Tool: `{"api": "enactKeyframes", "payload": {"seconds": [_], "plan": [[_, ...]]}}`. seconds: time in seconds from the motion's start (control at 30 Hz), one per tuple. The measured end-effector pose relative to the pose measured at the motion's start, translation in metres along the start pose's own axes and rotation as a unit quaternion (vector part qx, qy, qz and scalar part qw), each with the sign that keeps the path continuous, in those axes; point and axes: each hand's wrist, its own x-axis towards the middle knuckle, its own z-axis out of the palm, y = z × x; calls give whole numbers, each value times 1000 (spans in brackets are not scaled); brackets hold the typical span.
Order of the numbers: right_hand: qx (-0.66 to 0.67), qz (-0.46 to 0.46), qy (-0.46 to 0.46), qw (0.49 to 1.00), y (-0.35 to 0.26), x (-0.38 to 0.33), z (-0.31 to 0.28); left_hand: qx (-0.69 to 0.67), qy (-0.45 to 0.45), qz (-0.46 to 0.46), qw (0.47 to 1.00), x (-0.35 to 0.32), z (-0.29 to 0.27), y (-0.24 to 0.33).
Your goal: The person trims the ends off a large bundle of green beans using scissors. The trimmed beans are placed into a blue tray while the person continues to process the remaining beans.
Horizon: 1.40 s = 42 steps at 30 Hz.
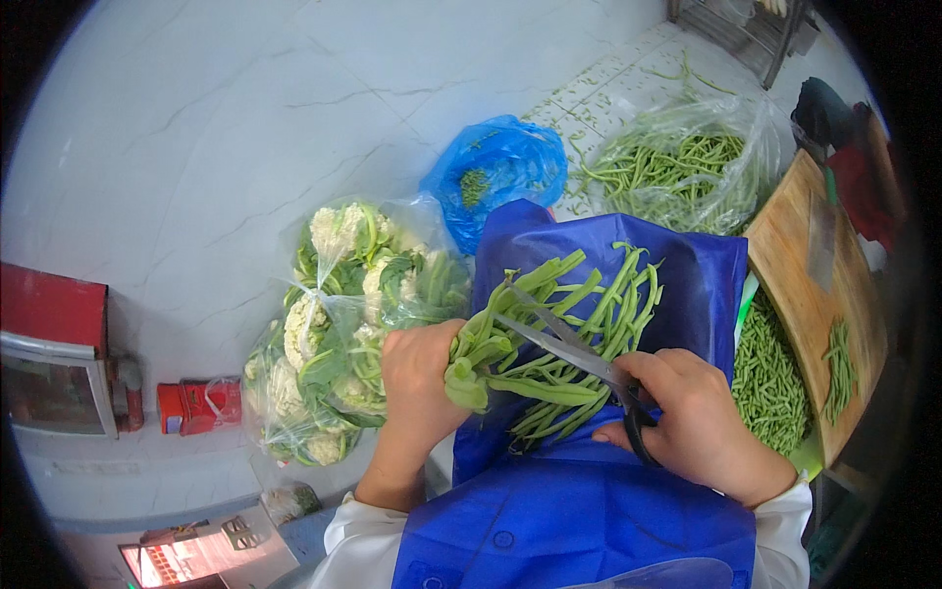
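My left hand (420,375) is closed around a bunch of green beans (488,344), their ends sticking out to the right. In my right hand (689,407) is a pair of scissors (574,355) with black handles. The blades are apart, pointing up and left across the held bunch near its upper ends. More loose green beans (625,304) lie on the blue apron (702,265) over my lap, just beyond the scissors. Some fingers of my right hand are hidden behind the handles.
Cauliflowers in a clear bag (339,324) stand at the left. Ahead are a blue plastic bag (515,162) with small trimmings and a clear bag of long beans (677,162). On the right, a wooden board (800,236) with a knife (821,240) partly covers cut beans (765,378).
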Motion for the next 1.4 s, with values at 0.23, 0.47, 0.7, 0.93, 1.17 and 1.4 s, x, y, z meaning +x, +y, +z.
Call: {"api": "enactKeyframes", "payload": {"seconds": [0.23,0.47,0.7,0.93,1.17,1.4], "plan": [[25,8,-6,1000,2,-2,0,-10,-4,-13,1000,-6,6,-3],[63,34,-78,994,8,9,2,-35,-2,15,999,1,8,3],[48,-2,-81,996,7,-7,-3,-191,-64,-145,969,0,3,7],[-55,11,-74,996,-1,-7,2,-134,-61,-121,982,3,-1,11],[-185,20,-10,982,-6,-6,8,-180,-110,-177,961,-2,1,9],[-209,-9,-21,978,8,-3,9,-206,-136,-164,955,3,1,3]]}}
